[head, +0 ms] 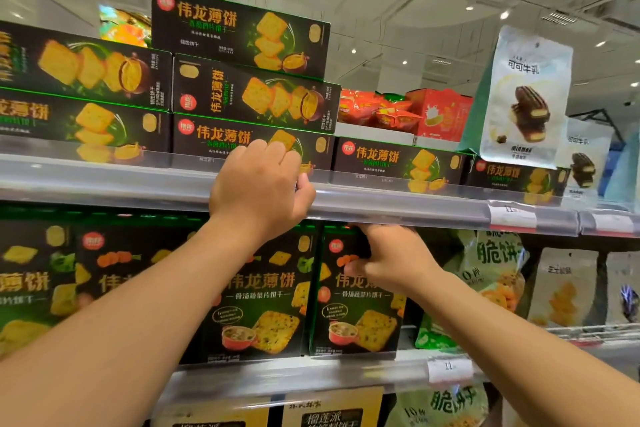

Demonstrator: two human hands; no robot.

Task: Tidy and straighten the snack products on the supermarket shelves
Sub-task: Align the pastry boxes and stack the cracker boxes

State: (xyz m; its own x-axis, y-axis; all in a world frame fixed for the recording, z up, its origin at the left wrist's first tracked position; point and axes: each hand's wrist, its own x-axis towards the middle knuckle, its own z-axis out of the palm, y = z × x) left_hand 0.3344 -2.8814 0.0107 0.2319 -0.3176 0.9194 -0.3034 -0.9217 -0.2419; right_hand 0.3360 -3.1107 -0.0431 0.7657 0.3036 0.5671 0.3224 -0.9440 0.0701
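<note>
Black cracker boxes with green and orange print fill two shelves. My left hand (258,189) is raised to the upper shelf and its fingers curl over the front of the bottom box (214,139) in a stack of three, thumb at the clear shelf rail (398,206). One shelf below, my right hand (388,258) grips the top edge of an upright black box (360,319), fingers over the top and thumb on its face. Beside that box stands another upright box (263,308).
More flat black boxes (398,159) lie along the upper shelf to the right, then white chocolate-biscuit bags (526,97). Red packs (398,111) sit behind. Green snack bags (491,270) stand right of my right hand. Price tags (512,217) hang on the rails.
</note>
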